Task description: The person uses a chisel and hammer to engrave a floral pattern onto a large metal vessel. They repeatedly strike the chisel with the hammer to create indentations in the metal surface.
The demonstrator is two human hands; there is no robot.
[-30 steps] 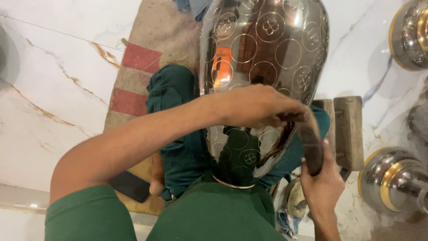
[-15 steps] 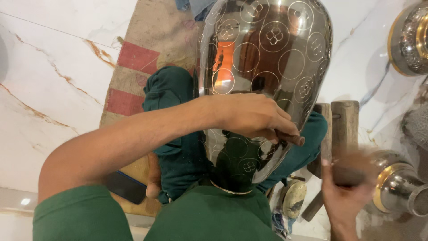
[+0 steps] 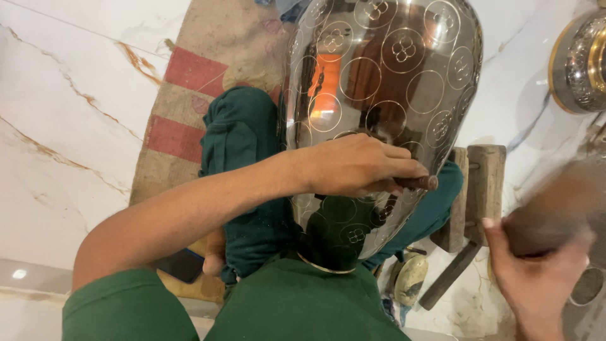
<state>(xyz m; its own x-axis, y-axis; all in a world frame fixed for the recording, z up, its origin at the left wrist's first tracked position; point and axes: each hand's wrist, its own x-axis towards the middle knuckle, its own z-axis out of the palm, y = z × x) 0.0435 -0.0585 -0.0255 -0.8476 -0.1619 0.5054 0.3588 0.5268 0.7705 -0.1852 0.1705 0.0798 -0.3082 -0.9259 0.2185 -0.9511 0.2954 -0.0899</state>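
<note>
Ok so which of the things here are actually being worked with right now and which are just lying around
In use:
- large shiny metal vessel with engraved circles, across the lap
- punch, gripped in the left hand against the vessel
- blurred hammer, in the right hand

Lying about:
- wooden blocks
- dark phone on the striped mat
- another metal pot

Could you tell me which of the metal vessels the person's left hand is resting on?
The large engraved vessel in the lap, under the left hand; the gold-banded vessel sits apart at upper right.
</note>
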